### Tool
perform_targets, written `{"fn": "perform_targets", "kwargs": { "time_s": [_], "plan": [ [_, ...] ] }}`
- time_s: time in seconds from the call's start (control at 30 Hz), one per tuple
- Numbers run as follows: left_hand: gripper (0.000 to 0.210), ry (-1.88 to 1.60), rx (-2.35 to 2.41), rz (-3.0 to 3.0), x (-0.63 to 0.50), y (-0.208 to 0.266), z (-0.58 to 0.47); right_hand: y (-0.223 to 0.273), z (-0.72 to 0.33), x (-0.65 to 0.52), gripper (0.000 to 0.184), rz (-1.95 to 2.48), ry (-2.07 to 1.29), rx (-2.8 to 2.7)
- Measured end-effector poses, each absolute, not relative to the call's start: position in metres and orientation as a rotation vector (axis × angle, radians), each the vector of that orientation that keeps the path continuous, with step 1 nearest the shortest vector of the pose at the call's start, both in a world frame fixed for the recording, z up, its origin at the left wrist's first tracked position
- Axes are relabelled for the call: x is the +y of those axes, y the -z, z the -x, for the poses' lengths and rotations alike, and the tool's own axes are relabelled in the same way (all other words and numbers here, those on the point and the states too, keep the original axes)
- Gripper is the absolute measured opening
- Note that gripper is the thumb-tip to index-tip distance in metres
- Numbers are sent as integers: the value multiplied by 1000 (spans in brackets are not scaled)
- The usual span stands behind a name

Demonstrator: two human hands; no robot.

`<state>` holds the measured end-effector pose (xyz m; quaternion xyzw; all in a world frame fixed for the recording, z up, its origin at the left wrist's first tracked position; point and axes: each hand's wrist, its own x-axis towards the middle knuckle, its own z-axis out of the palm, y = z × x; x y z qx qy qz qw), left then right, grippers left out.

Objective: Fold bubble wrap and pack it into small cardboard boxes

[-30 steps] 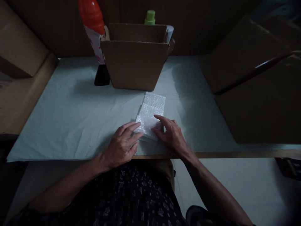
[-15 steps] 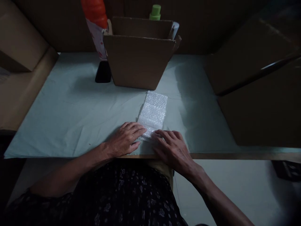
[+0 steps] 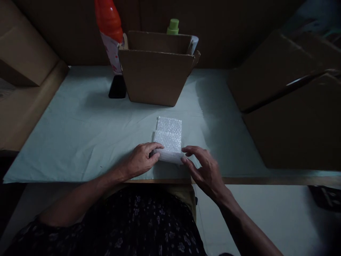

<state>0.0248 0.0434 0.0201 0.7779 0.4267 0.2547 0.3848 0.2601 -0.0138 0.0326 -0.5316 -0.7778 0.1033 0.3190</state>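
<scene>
Folding on the worktop (image 3: 80, 131), near the box (image 3: 154, 78): wrap (image 3: 169, 137).
Now farther from the box, its near end has thickened, so the folding seems to advance; left hand (image 3: 142, 160) clamps that end, right hand (image 3: 206, 169) meets it, pinching or not, cannot tell.

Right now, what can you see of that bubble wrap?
The bubble wrap is whitish, shiny and pebbled, apparently plastic. It lies layered on the pale cloth, in front of the cardboard box, its near end folded into a band. The left hand grips the band's left end; the right hand is at its right end, contact unclear.
</scene>
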Motion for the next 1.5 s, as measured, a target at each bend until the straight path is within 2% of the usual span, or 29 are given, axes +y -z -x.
{"fn": "perform_targets", "kwargs": {
  "time_s": [0.13,0.3,0.4,0.5,0.6,0.73,0.93,1.07,1.17,1.33,1.5],
  "plan": [
    [31,-621,1166,-1940,52,-15,-30,-24,-259,-21,15,1276,52,-2131],
    [32,-751,1190,-2218,58,-3,-35,-6,-250,-10,30,1289,78,-2359],
    [27,-858,1171,-2395,55,-3,-33,0,-249,3,28,1324,74,-2357],
    [33,-867,1029,-2490,49,-9,-25,-6,-252,8,24,1298,-49,-2323],
    [37,-775,930,-2463,42,-15,-19,-16,-255,5,24,1268,-315,-2239],
    [38,-696,1006,-2333,44,-17,-20,-19,-259,5,26,1400,-575,-2121],
    [36,-545,1253,-2394,64,-11,-34,-13,-259,9,25,1462,-23,-2181],
    [34,-578,1357,-2367,68,-9,-35,-13,-254,8,32,1341,52,-2362],
    [41,-765,1335,-2017,60,-8,-28,-8,-254,15,28,1344,35,-2363],
    [57,-855,1125,-1187,34,-13,-25,-5,-251,25,24,1425,-218,-2021],
    [46,-885,918,-997,21,-19,-49,-16,-232,12,26,1417,-802,-1747]
  ]
}}
